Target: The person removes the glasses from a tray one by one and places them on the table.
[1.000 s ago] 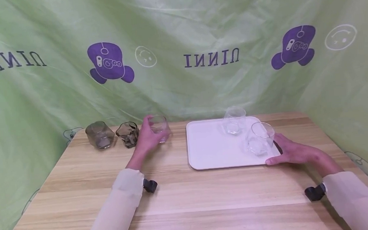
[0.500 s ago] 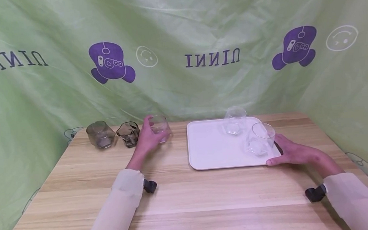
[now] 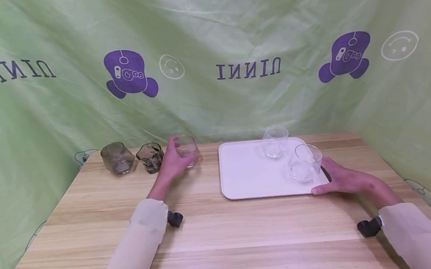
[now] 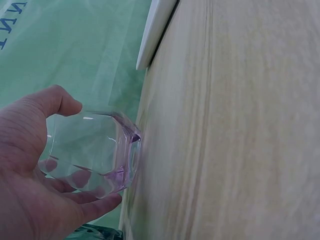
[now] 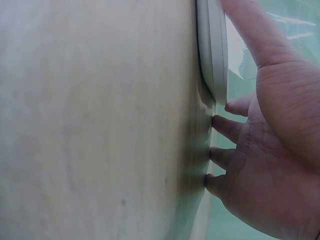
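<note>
My left hand (image 3: 173,159) holds a clear glass tumbler (image 4: 92,137) at the back of the table, left of the tray. In the left wrist view its thumb lies on one side and its fingers curl round the other; the glass has a thick, faceted, pinkish base. My right hand (image 3: 340,178) grips the right front corner of a white tray (image 3: 245,178), thumb along the front edge. In the right wrist view its forefinger touches the tray rim (image 5: 216,55), while the other fingertips rest on the tabletop. Two clear tumblers, a rear one (image 3: 275,142) and a front one (image 3: 304,163), stand on the tray.
Left of my left hand stand a smoky, wavy-sided glass (image 3: 150,157) and a larger smoky tumbler (image 3: 117,158). A green printed curtain (image 3: 206,106) hangs right behind the wooden table (image 3: 207,235).
</note>
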The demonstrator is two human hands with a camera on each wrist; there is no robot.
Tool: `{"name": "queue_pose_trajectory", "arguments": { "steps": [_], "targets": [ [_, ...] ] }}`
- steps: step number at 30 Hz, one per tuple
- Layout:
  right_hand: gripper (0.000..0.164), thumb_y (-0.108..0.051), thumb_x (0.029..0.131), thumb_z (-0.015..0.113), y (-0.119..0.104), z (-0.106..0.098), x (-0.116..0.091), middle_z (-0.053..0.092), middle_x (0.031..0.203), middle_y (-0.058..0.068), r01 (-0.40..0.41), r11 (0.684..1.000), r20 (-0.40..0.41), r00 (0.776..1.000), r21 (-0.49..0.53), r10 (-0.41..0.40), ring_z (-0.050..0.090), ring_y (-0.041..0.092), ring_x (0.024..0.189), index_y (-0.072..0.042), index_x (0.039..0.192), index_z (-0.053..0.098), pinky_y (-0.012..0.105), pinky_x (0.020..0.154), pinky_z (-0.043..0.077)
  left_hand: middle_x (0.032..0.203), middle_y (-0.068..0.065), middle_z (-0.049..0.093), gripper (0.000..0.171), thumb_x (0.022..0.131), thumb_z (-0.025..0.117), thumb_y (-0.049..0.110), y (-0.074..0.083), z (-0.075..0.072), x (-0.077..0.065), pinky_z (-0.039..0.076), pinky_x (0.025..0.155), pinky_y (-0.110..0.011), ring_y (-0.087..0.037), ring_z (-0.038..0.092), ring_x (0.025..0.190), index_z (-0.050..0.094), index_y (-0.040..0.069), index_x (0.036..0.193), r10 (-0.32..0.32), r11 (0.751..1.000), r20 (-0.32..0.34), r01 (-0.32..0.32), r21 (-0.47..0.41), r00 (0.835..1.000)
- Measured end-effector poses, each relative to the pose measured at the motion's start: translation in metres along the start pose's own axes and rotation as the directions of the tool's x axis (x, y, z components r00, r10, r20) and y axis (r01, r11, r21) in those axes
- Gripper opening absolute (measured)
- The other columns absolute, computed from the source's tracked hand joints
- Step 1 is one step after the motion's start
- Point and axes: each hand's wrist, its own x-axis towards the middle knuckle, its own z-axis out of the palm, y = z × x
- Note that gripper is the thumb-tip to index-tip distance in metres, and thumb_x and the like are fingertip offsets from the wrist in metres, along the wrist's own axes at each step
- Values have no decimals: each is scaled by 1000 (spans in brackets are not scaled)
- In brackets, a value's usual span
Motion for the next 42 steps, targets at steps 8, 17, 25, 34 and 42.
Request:
{"name": "queue_pose_trajectory", "arguments": {
  "steps": [8, 17, 25, 34, 42],
  "targets": [
    [119, -29, 83, 86, -1, -1, 0, 14, 157, 38, -8, 1000, -1, 1000, 0, 8, 16, 56, 143, 5, 161, 3, 77, 110, 16, 162, -23, 27, 117, 79, 87, 49, 3, -1, -3, 31, 111, -69, -49, 35, 142, 12, 17, 164, 47, 997, -27, -45, 70, 999],
    [119, -29, 83, 86, -2, 0, -1, 14, 157, 38, -10, 1000, -1, 1000, 4, 10, 17, 55, 142, 4, 161, 3, 77, 109, 16, 166, -17, 22, 105, 81, 85, 32, 24, 4, -9, 25, 116, -65, -41, 23, 149, 23, 15, 163, 184, 972, -90, -167, 168, 979],
    [120, -28, 83, 86, -2, 0, 0, 13, 157, 38, -4, 1000, 0, 1000, 2, 4, 16, 57, 143, 4, 161, 2, 78, 109, 16, 161, -15, 32, 93, 80, 85, 24, 47, 21, -14, 28, 114, -65, -40, 28, 146, 35, 13, 157, 318, 938, -80, -301, 173, 945],
    [119, -28, 83, 87, -2, -2, 1, 17, 155, 38, 9, 1000, -2, 1000, -4, -9, 19, 54, 141, 5, 161, 3, 76, 109, 17, 156, -10, 42, 81, 87, 82, 24, 70, 60, -25, 35, 116, -50, -29, 39, 143, 40, 9, 155, 448, 885, 69, -453, 103, 891],
    [120, -29, 83, 86, -1, 0, 1, 14, 156, 39, -2, 1000, 1, 1000, -9, 2, 17, 58, 142, 4, 161, 1, 78, 109, 16, 157, -9, 42, 81, 89, 81, 29, 91, 111, -36, 35, 116, -40, -26, 41, 143, 39, 11, 156, 444, 878, 225, -471, 82, 867]
  ]
}}
